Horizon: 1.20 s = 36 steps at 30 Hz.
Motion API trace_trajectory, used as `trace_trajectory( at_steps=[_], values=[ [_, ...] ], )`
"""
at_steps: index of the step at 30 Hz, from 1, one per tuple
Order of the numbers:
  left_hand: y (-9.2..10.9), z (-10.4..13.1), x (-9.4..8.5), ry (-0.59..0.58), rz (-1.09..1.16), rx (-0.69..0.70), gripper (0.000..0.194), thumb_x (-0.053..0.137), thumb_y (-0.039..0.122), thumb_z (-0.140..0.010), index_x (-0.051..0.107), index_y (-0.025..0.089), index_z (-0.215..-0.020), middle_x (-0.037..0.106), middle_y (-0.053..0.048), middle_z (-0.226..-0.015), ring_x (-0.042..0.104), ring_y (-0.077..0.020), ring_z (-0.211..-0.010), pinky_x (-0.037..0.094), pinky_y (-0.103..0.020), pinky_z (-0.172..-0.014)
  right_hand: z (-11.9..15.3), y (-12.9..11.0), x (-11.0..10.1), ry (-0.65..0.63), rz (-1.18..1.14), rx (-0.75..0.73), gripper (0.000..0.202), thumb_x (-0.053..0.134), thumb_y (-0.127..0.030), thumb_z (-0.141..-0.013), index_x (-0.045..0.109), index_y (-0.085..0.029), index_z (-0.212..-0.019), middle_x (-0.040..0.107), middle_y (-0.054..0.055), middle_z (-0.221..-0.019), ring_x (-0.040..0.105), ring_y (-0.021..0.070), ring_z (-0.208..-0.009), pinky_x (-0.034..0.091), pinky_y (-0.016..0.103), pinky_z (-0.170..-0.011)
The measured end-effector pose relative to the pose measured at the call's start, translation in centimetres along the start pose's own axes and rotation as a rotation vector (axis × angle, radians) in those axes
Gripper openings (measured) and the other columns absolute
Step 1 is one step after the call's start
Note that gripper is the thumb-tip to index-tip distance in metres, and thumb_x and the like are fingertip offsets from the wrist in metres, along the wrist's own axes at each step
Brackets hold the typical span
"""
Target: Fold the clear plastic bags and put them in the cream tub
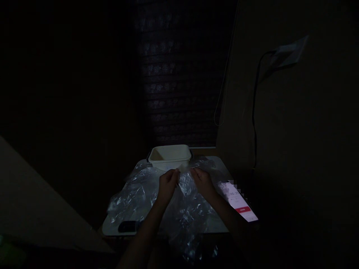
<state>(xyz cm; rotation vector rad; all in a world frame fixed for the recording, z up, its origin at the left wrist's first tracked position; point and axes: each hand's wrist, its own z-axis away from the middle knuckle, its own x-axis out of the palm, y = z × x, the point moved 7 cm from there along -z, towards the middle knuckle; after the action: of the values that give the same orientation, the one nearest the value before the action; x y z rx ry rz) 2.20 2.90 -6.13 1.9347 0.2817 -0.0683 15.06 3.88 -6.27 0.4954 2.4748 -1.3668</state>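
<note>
In dim light, my left hand is closed in a pinch on a clear plastic bag. My right hand pinches the same plastic a short way to the right, so a stretch of it spans the gap between my fingers. From there the bag hangs down past the near table edge. More crumpled clear plastic spreads over the left of the white tabletop. Just beyond my hands stands a cream-coloured rectangular tub, its open top facing up. The darkness hides what is inside the tub.
At the table's right side lies a phone with a lit screen. A dark oval cutout shows at the near left edge. Behind the table hangs a dark blind. A black cable runs down the right wall from a plug.
</note>
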Motion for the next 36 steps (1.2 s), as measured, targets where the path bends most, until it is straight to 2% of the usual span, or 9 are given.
trace_trajectory(
  at_steps=[3,7,11,14,20,24,28,31,36],
  values=[
    [0.3,-0.6,0.3,-0.125,0.042,-0.043,0.022,0.046,0.031,-0.066,0.056,0.012,-0.061,0.050,0.003,-0.052,0.044,-0.0077,-0.049,0.033,-0.017,-0.046,-0.1,-0.2,0.2,-0.087,0.007,-0.030,0.029,0.032,-0.036,-0.074,0.036,-0.018,-0.051,0.034,-0.006,-0.045,0.034,0.0066,-0.044,0.026,0.019,-0.044],
    [0.6,-0.7,1.2,-0.234,0.080,-0.102,0.014,0.052,0.024,-0.059,0.056,0.012,-0.055,0.047,0.004,-0.048,0.041,-0.0065,-0.047,0.032,-0.016,-0.045,-0.2,-0.6,0.4,-0.155,-0.062,-0.022,0.032,0.034,-0.038,-0.072,0.036,-0.017,-0.048,0.032,-0.006,-0.044,0.032,0.0064,-0.044,0.025,0.019,-0.044],
    [0.3,-0.8,1.1,-0.171,0.123,-0.109,0.012,0.051,0.023,-0.059,0.055,0.012,-0.055,0.043,0.006,-0.044,0.037,-0.0049,-0.041,0.029,-0.016,-0.041,-0.2,0.8,0.6,-0.173,-0.244,0.189,0.037,0.034,-0.044,-0.070,0.036,-0.017,-0.045,0.030,-0.006,-0.042,0.030,0.0062,-0.042,0.023,0.020,-0.041],
    [0.1,-1.1,0.6,-0.104,0.117,-0.075,0.011,0.049,0.021,-0.059,0.055,0.012,-0.056,0.046,0.004,-0.046,0.040,-0.0057,-0.042,0.031,-0.016,-0.040,0.2,2.3,1.2,-0.188,-0.463,0.326,0.033,0.040,-0.044,-0.066,0.044,-0.015,-0.050,0.038,-0.005,-0.047,0.036,0.0072,-0.046,0.027,0.019,-0.044],
    [-0.6,-1.6,-0.7,0.038,0.107,-0.039,0.012,0.048,0.024,-0.058,0.055,0.014,-0.061,0.051,0.003,-0.052,0.047,-0.0085,-0.047,0.037,-0.019,-0.044,0.4,4.0,2.4,-0.217,-0.659,0.405,0.018,0.056,-0.032,-0.055,0.051,-0.015,-0.057,0.044,-0.004,-0.054,0.041,0.0077,-0.052,0.031,0.019,-0.049],
    [-1.5,-2.4,-1.6,0.058,0.055,-0.040,0.014,0.046,0.025,-0.058,0.055,0.014,-0.060,0.053,0.001,-0.054,0.049,-0.0099,-0.049,0.039,-0.020,-0.046,-1.5,3.9,2.8,-0.206,-0.631,0.413,0.017,0.055,-0.030,-0.056,0.053,-0.014,-0.059,0.044,-0.005,-0.049,0.039,0.0061,-0.045,0.028,0.018,-0.043],
    [-2.4,-5.5,-3.7,0.013,-0.077,-0.084,0.020,0.042,0.027,-0.061,0.055,0.014,-0.066,0.058,-0.002,-0.061,0.054,-0.0132,-0.056,0.042,-0.023,-0.049,-4.8,3.5,3.1,-0.241,-0.519,0.407,0.018,0.055,-0.031,-0.055,0.052,-0.013,-0.055,0.042,-0.006,-0.044,0.036,0.0047,-0.039,0.025,0.018,-0.039],
    [-3.3,-9.1,-7.1,0.081,-0.336,-0.097,0.020,0.045,0.027,-0.062,0.057,0.015,-0.072,0.060,-0.004,-0.073,0.055,-0.0159,-0.070,0.042,-0.023,-0.056,-7.9,4.0,3.3,-0.245,-0.448,0.391,0.019,0.055,-0.032,-0.053,0.052,-0.013,-0.054,0.044,-0.005,-0.043,0.037,0.0053,-0.038,0.026,0.018,-0.039],
    [-7.9,-14.6,-10.8,0.107,-0.482,-0.186,0.012,0.056,0.018,-0.061,0.057,0.012,-0.071,0.057,-0.005,-0.078,0.052,-0.0210,-0.078,0.040,-0.028,-0.062,-12.8,6.0,4.2,-0.196,-0.372,0.322,0.020,0.056,-0.033,-0.052,0.055,-0.013,-0.055,0.046,-0.005,-0.043,0.040,0.0065,-0.041,0.029,0.019,-0.042]
  ],
)
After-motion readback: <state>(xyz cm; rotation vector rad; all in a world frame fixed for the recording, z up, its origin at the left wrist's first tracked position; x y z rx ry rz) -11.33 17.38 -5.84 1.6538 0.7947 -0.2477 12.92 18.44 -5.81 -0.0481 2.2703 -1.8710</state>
